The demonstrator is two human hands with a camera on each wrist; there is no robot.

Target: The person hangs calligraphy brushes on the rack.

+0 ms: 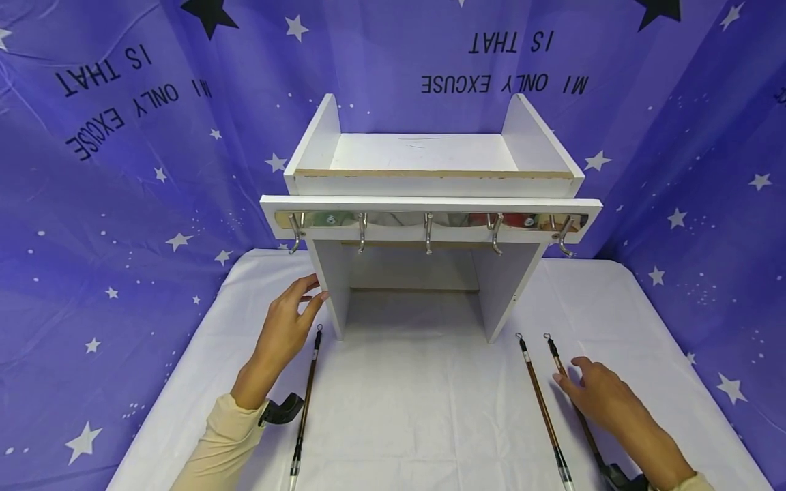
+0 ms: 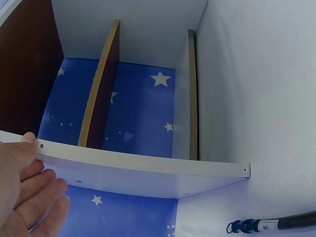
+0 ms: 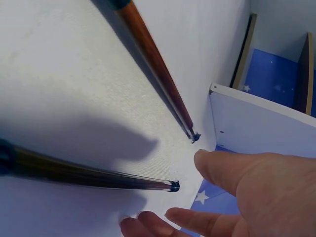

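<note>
A white wooden shelf unit [image 1: 436,185] stands on the table, with a front rail carrying several metal hooks [image 1: 428,232]. At its left side panel [image 2: 148,160] is my left hand [image 1: 285,334], thumb tip on the front edge and relaxed fingers along the outer face. My right hand [image 1: 608,395] hovers with loosely spread fingers over the rightmost slim brown rod [image 1: 554,351], holding nothing. Beside that lies a second brown rod [image 1: 539,395]; in the right wrist view both rod ends lie near the fingertips [image 3: 207,158]. A third brown rod [image 1: 309,389] lies by my left wrist.
A white cloth [image 1: 417,409] covers the table. Behind and at both sides hangs a purple-blue curtain [image 1: 123,239] with stars and lettering. A black wrist mount [image 1: 282,410] sticks out from the left sleeve. Inside the unit are cross boards [image 2: 101,89].
</note>
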